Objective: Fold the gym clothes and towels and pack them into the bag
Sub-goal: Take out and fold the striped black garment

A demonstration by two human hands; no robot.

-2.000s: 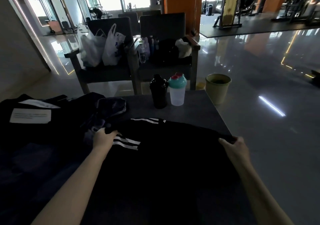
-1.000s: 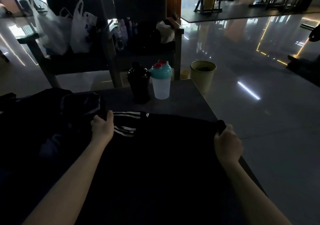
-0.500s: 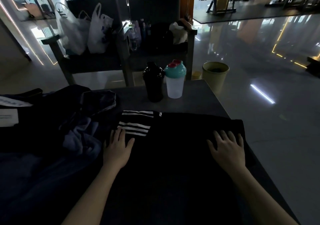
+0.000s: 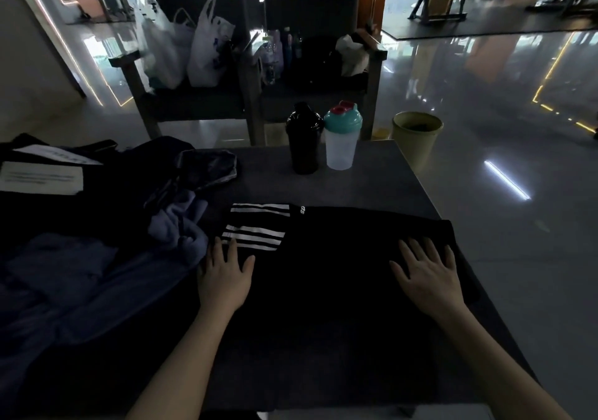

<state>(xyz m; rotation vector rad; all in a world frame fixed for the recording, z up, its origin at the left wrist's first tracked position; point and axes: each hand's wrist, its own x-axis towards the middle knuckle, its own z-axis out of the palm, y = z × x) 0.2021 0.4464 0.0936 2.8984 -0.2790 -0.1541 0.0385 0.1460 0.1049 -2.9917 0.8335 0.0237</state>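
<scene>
Pressing flat on the black garment (image 4: 339, 290), both hands lie palm-down with the fingers spread and clamped on nothing — the left hand (image 4: 223, 277) at the garment's left edge just below its white stripes (image 4: 255, 230), the right hand (image 4: 427, 274) near its right edge. The garment lies across the desk (image 4: 372, 186) nearest the person. Left of it sits a rumpled heap of dark and blue-grey clothes (image 4: 174, 225), touching its left edge; beyond it stand a black shaker (image 4: 304, 139) and a clear shaker with a teal lid (image 4: 341, 138), side by side.

The garment's right edge lies close to the desk's right side — a careless fold could, I judge, drag the slack cloth off. It looks thin, smooth and limp; the heap looks softer and thicker. Which dark shape is the bag, I cannot tell.
</scene>
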